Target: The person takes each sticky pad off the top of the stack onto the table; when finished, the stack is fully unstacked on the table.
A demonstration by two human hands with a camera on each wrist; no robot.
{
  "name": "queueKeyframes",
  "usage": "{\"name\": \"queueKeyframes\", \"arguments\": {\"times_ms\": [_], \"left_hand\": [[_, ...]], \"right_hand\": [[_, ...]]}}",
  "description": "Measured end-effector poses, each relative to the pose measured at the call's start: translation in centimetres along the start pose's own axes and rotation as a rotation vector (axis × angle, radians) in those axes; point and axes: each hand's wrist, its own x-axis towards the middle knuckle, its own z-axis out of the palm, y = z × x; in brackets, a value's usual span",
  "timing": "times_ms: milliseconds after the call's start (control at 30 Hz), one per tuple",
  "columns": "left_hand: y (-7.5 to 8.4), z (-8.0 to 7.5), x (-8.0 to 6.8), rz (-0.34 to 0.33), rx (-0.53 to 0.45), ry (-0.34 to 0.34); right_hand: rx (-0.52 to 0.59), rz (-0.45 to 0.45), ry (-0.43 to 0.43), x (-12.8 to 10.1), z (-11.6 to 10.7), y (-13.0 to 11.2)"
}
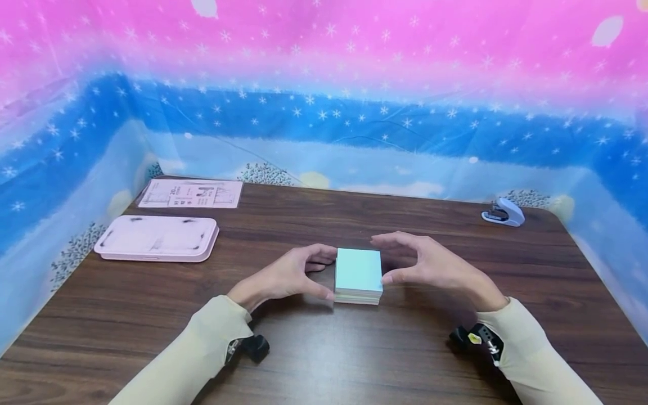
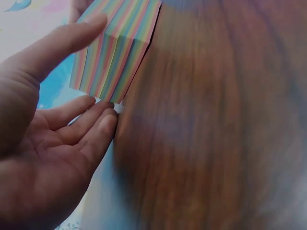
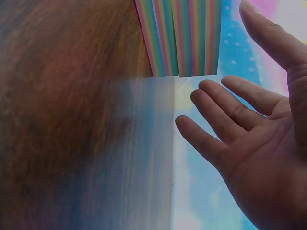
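A square stack of sticky-note-like paper [image 1: 358, 275] lies on the table, with a pale mint top sheet. Its sides show rainbow stripes in the left wrist view, where several pads [image 2: 117, 52] are layered together. The left hand [image 1: 291, 274] is at the stack's left side, thumb by the near corner and fingers by the far one; whether it touches the paper I cannot tell. On the right side, the right hand [image 1: 432, 263] has its fingers spread and its thumb tip close to the stack's edge. Its palm [image 3: 259, 158] holds nothing in the right wrist view.
A pale pink flat case [image 1: 157, 239] lies at the left of the brown wooden table [image 1: 304, 354], with a pink printed sheet [image 1: 194, 194] behind it. A small white stapler [image 1: 506, 214] stands at the back right. Patterned cloth [image 1: 324, 107] surrounds the table's back and sides.
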Motion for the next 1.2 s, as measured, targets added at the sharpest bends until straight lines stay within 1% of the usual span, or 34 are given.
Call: {"name": "queueKeyframes", "arguments": {"times_ms": [267,433,567,733,1000,1200], "left_hand": [[-0.4,0.8,0.0,-0.012,0.075,0.031],[-0.4,1.3,0.0,-0.027,0.154,0.071],[-0.5,1.6,0.1,-0.029,0.192,0.101],[-0.4,1.6,0.2,-0.024,0.207,0.108],[-0.5,1.4,0.3,-0.007,0.203,0.111],[-0.5,1.5,0.4,0.002,0.213,0.119]], "right_hand": [[-0.011,-0.002,-0.022,0.1,0.2,0.2],[-0.019,0.005,-0.039,0.1,0.2,0.4],[-0.040,0.004,-0.059,0.2,0.2,0.5],[-0.053,0.002,-0.073,0.3,0.3,0.6],[-0.072,0.001,-0.073,0.3,0.3,0.5],[-0.066,-0.006,-0.082,0.3,0.2,0.4]]}}
